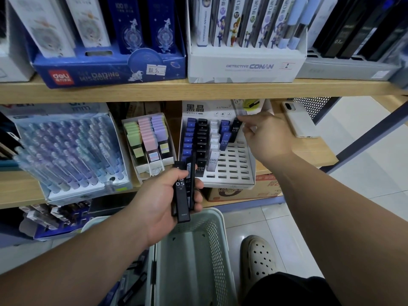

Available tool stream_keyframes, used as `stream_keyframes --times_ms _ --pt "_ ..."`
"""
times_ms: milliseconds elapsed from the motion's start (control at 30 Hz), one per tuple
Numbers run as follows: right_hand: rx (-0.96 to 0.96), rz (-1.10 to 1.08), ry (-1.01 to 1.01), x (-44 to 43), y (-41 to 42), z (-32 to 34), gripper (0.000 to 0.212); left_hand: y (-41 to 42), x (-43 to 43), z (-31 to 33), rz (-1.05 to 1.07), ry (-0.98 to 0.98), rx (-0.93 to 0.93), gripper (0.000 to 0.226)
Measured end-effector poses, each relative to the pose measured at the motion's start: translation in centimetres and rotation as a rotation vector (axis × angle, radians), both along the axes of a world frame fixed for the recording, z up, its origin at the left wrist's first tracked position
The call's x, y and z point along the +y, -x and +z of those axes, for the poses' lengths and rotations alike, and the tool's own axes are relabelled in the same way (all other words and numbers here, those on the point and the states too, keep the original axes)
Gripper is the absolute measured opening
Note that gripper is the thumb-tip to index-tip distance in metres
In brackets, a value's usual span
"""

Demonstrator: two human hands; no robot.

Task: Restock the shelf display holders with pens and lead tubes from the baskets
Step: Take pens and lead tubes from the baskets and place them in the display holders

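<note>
Your left hand (163, 202) grips a few black 0.5 lead tubes (183, 195) above the basket (212, 235). It's a loose bundle, so one may slide out. Your right hand (265, 135) is at a black HB tube (234, 130) in the slotted holder (240, 166); can't tell if it pinches or just touches. A crooked push could tip the neighbouring tubes.

Two hands are showing: left hand (159, 204) and right hand (267, 138). The left is gripping at least two black lead tubes (182, 195). One display holder (249, 164) is carrying five tube columns. One basket (198, 250) and one phone (298, 122) are showing.
</note>
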State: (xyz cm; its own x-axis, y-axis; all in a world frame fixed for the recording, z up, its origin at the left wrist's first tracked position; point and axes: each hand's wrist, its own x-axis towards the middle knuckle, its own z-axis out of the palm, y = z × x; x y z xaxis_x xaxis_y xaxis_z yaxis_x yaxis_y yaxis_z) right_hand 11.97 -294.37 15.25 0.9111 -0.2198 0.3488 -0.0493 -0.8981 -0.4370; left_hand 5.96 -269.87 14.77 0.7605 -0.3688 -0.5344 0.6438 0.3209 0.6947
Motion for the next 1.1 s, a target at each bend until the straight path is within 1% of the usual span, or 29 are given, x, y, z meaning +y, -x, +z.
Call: stream_keyframes --times_ms 67,233,300,367,400,467,500,533,633,733,800,867,900,1000,1067,1100 --pt "0.022 0.011 0.020 -0.1 0.1 0.0 0.033 0.1 0.0 0.0 -0.001 -0.002 -0.009 0.031" --pt "0.155 0.009 0.067 -0.4 0.1 -0.3 0.037 0.2 0.0 0.0 -0.004 0.007 -0.026 0.027" --pt "0.166 -0.005 0.061 -0.4 0.3 -0.2 0.037 0.3 0.0 0.1 -0.012 0.024 -0.038 0.021" --pt "0.127 -0.021 0.029 0.0 0.5 0.3 0.032 0.4 0.1 0.2 -0.026 0.038 -0.047 0.017" --pt "0.104 -0.021 -0.021 0.3 0.6 0.6 0.027 0.4 0.2 0.2 -0.035 0.038 -0.053 0.016" --pt "0.104 0.046 -0.222 1.4 0.9 1.5 0.016 0.4 0.3 0.3 -0.055 0.032 -0.068 0.017" --pt "0.134 0.110 -0.317 2.1 1.2 2.1 0.020 0.5 0.4 0.4 -0.067 0.031 -0.078 0.018" --pt "0.182 0.182 -0.370 2.7 1.6 2.6 0.026 0.5 0.4 0.4 -0.079 0.030 -0.089 0.019" --pt "0.334 0.363 -0.413 4.4 2.8 3.7 0.034 0.5 0.4 0.6 -0.109 0.027 -0.126 0.027" --pt "0.498 0.499 -0.527 5.6 3.6 4.1 0.026 0.7 0.5 0.7 -0.141 0.040 -0.147 0.041" --pt "0.566 0.556 -0.577 5.8 3.7 3.9 0.020 0.9 0.5 0.6 -0.159 0.055 -0.146 0.045" --pt "0.603 0.555 -0.624 5.5 3.8 3.8 0.015 0.9 0.4 0.5 -0.158 0.062 -0.127 0.042" --pt "0.610 0.544 -0.671 5.2 3.8 3.9 0.013 0.9 0.4 0.4 -0.143 0.064 -0.112 0.037" --pt "0.543 0.470 -0.837 4.2 3.6 4.2 0.008 0.6 0.3 0.1 -0.030 0.032 -0.064 0.024" --pt "0.490 0.415 -0.876 3.5 3.5 4.3 0.012 0.3 0.3 -0.3 0.065 -0.001 -0.048 0.019" --pt "0.493 0.407 -0.875 3.3 3.5 4.4 0.014 0.1 0.3 -0.4 0.099 -0.013 -0.050 0.018"
